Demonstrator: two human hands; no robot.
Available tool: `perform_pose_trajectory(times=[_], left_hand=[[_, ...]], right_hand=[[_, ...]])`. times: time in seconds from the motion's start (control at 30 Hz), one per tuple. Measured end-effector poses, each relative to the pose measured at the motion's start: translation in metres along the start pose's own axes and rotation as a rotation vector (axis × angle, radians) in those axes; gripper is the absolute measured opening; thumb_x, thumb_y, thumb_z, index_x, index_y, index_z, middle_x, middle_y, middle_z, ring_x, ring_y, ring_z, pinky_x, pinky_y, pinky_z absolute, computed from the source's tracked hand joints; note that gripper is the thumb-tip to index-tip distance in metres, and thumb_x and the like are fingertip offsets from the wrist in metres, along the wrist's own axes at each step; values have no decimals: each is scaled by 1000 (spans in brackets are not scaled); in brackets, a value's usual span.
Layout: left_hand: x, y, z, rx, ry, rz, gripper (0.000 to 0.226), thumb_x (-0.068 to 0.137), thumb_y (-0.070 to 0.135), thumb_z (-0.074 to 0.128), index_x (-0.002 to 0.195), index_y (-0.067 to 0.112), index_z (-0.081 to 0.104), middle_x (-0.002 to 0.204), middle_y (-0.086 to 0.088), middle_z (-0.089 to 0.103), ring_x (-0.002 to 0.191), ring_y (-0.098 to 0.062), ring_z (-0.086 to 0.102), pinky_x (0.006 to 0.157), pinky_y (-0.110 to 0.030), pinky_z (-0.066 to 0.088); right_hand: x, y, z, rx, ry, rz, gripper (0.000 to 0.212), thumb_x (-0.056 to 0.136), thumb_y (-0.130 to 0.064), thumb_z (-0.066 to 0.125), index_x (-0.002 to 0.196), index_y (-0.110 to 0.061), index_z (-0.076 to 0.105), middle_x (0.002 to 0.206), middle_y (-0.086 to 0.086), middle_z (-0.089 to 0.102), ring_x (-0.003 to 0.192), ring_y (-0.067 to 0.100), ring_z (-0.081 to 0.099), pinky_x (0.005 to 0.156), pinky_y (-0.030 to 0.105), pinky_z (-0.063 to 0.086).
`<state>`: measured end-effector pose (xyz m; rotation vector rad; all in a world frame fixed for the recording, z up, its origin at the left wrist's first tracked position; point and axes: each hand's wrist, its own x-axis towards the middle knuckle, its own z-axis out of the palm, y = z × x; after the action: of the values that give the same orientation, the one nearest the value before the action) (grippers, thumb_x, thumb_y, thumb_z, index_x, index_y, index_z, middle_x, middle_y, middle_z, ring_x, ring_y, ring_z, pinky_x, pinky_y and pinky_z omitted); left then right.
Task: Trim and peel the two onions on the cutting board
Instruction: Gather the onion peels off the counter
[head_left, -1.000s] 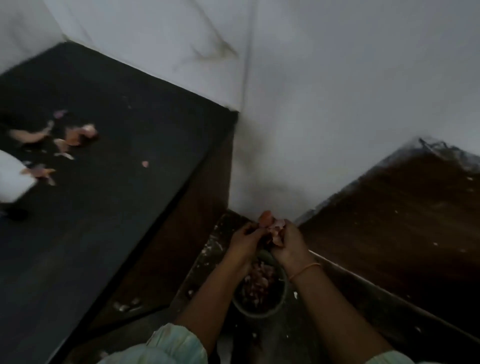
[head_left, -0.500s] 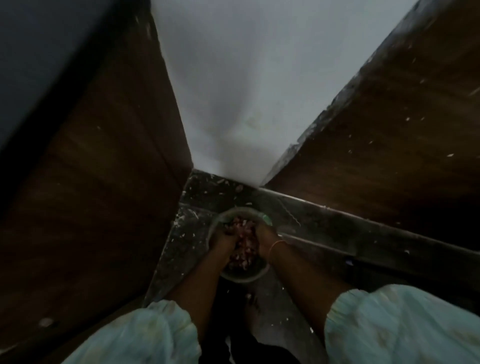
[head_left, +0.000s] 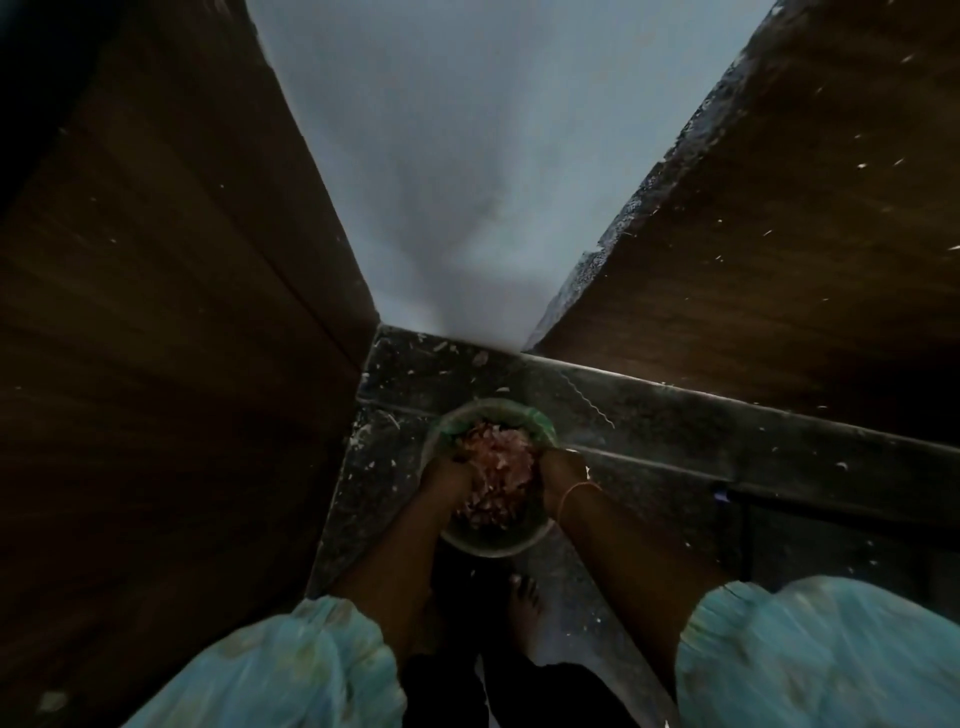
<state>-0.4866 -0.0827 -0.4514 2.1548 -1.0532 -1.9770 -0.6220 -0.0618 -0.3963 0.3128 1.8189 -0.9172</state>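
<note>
I look straight down at a small round bin on the dark floor, filled with pinkish onion peels. My left hand reaches into the bin at its left side and my right hand, with an orange thread at the wrist, reaches in at its right side. The fingers of both hands dip among the peels and are too dark and blurred to read. No onion and no cutting board are in view.
A dark wooden cabinet side rises on the left and another on the right, with a pale wall between them. The speckled floor carries scattered scraps. My bare foot stands just behind the bin.
A second ago my hands held peels together above the bin, with the counter in view. The view has swung down and both hands have dropped into the bin.
</note>
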Motion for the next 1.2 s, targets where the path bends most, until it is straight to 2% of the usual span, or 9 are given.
perform_pose_trajectory(times=[0.17, 0.27, 0.4, 0.5, 0.63, 0.87, 0.93, 1.07, 1.2], left_hand=[[-20, 13, 4, 210, -58, 21, 40, 101, 8, 49, 139, -5, 49, 141, -24, 51, 127, -40, 52, 100, -35, 42], [-21, 18, 5, 160, -17, 2, 38, 104, 6, 41, 140, -6, 44, 144, -23, 47, 132, -38, 47, 106, -36, 37], [-30, 21, 9, 90, 138, 28, 38, 99, 19, 56, 135, 7, 54, 139, -17, 55, 125, -33, 53, 108, -38, 41], [-42, 27, 10, 175, 184, 77, 38, 96, 27, 59, 129, 9, 59, 132, -17, 61, 120, -34, 57, 103, -38, 43], [-76, 57, 21, 193, 62, -32, 62, 105, 49, 30, 154, 11, 28, 155, -18, 34, 139, -33, 38, 114, -39, 29], [-127, 103, 13, 241, -14, 27, 49, 107, 27, 39, 146, -1, 39, 151, -19, 42, 140, -31, 40, 109, -31, 33], [-156, 121, 1, 301, 4, 90, 45, 105, 27, 45, 141, 0, 47, 148, -18, 46, 137, -31, 44, 109, -29, 33], [-215, 150, -27, 395, 10, 132, 42, 105, 20, 42, 141, -1, 46, 147, -16, 47, 136, -31, 45, 97, -18, 46], [-274, 178, -64, 293, 238, 348, 48, 105, 34, 39, 145, 9, 46, 153, -19, 40, 140, -34, 36, 116, -42, 29]], right_hand=[[162, 59, -9, -176, 56, -8, 34, 77, -35, 65, 98, -10, 61, 106, 15, 70, 85, 28, 68, 71, 43, 60], [66, 12, -11, -221, 65, -103, 23, 79, -23, 68, 93, -4, 69, 100, 17, 72, 86, 30, 68, 77, 44, 59], [12, -13, -17, -230, -161, 29, 15, 90, -16, 64, 101, -7, 65, 95, 16, 68, 77, 30, 64, 51, 41, 57], [3, -19, -18, -285, -210, 69, 18, 91, -14, 60, 105, -4, 66, 100, 19, 70, 78, 30, 65, 67, 47, 59], [6, -20, -23, -229, -72, -51, 14, 77, -16, 72, 87, -7, 69, 90, 19, 71, 77, 32, 68, 79, 52, 58], [-58, -54, -32, -292, -196, -46, 10, 85, -5, 68, 80, -13, 64, 98, 19, 68, 88, 34, 64, 88, 56, 54], [-80, -67, -33, -353, -253, -66, 2, 87, -9, 66, 89, -11, 66, 100, 19, 69, 84, 32, 65, 84, 57, 55], [-128, -94, -24, -499, -338, -132, 33, 99, -23, 46, 124, -5, 56, 123, 13, 61, 95, 29, 60, 87, 46, 52], [-186, -132, 9, -509, -287, -427, 50, 81, -22, 56, 129, -5, 52, 129, 16, 59, 108, 37, 59, 96, 48, 50]])
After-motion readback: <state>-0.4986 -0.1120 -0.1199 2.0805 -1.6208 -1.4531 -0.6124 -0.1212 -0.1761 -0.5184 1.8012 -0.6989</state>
